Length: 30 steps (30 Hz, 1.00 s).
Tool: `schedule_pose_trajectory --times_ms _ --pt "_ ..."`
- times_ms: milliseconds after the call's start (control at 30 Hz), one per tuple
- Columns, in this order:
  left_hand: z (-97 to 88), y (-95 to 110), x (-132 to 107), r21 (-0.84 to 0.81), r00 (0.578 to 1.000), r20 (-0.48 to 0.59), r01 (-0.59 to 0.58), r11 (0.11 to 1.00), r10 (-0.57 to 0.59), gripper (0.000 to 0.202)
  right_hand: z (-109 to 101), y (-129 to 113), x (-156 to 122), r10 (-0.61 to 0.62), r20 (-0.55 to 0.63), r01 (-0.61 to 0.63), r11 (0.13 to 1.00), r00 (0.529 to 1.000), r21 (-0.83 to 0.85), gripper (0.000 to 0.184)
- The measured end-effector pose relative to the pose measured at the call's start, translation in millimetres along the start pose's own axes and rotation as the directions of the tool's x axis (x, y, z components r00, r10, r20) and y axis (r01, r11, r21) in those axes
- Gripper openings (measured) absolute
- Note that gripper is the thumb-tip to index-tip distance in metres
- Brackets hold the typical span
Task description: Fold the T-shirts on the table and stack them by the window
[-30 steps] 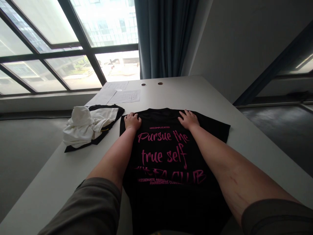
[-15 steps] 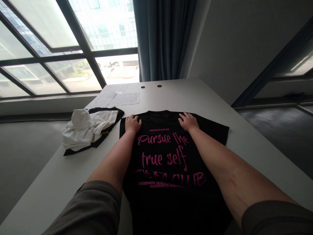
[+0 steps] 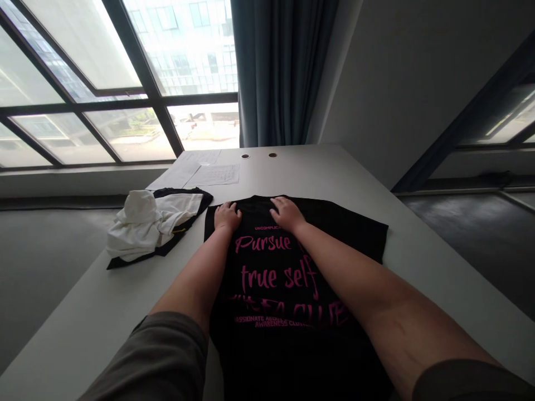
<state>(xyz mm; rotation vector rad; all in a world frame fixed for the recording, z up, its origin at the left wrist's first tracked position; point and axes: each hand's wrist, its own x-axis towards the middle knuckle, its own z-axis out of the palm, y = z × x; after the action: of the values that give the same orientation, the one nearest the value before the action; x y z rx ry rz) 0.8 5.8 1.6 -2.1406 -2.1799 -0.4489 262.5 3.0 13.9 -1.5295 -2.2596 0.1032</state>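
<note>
Arms reach fwd to 12 o'c, palms down, hands well apart. L hand [image 3: 227, 216] lies on tee [image 3: 267, 292] at its 11 o'c shoulder, fingers slightly spread; R hand [image 3: 288, 213] nr collar, approx 12, fingers spread. Tee's on table [image 3: 451, 284], nr side; long axis 12–6, collar to 12. Pink txt: "Pursue", "true self", "AWARENESS"; "UNCOMPLIC…" part-hid by R hand.

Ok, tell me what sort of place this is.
Probably an office or workroom: a white desk with two round holes, papers near its far left corner, and large windows looking onto a building.
</note>
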Motion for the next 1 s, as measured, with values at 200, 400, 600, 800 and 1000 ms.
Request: schedule_pose_trajectory --times_ms 200,400,600,800,1000 --pt "-1.0 -0.1 0.2 0.0 1.0 -0.005 0.008 1.0 -0.008 0.046 41.8 -53.0 13.2 0.19 0.251 -0.178 0.982 0.949 -0.071 0.074" --pt "-1.9 0.7 -1.3 -0.021 1.0 -0.028 -0.003 1.0 0.002 0.044 36.8 -48.0 -8.2 0.027 0.26 -0.021 0.999 0.965 -0.026 0.069" --pt "-2.7 1.3 -1.4 -0.003 1.0 -0.024 0.004 1.0 -0.004 0.044 21.6 -54.1 -19.0 -0.06 0.218 0.071 0.996 0.974 -0.044 0.064" --pt "-2.3 0.3 -0.4 -0.004 1.0 -0.027 -0.005 1.0 0.005 0.042 23.7 -58.2 -14.7 0.112 0.132 -0.1 0.99 0.985 -0.099 0.066" --pt "-2.6 0.6 -0.7 -0.012 1.0 -0.028 -0.008 1.0 0.008 0.043 25.4 -59.5 -18.1 0.315 0.274 -0.283 0.947 0.909 -0.148 0.072"
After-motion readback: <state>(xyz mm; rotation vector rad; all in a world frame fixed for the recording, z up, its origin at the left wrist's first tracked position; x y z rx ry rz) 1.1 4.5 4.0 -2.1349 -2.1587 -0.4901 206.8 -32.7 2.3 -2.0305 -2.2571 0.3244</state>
